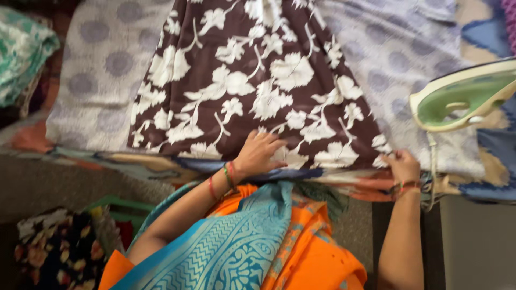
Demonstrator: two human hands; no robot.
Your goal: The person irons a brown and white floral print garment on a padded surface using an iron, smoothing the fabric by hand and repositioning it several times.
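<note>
The left hand [260, 152] lies flat, fingers spread, on the brown cotton garment with white flowers [252, 86], pinning its hem; the right hand [402, 165] pinches the hem's corner, apparently keeping it taut. A green-and-cream iron [462, 96] rests just beyond the right hand

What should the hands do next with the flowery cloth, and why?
Probably pull the hem flat. The left hand presses the brown cloth with white flowers near its bottom edge, and the right hand pinches the corner. The green and cream iron sits off to the right, untouched, so smoothing likely comes first.
</note>
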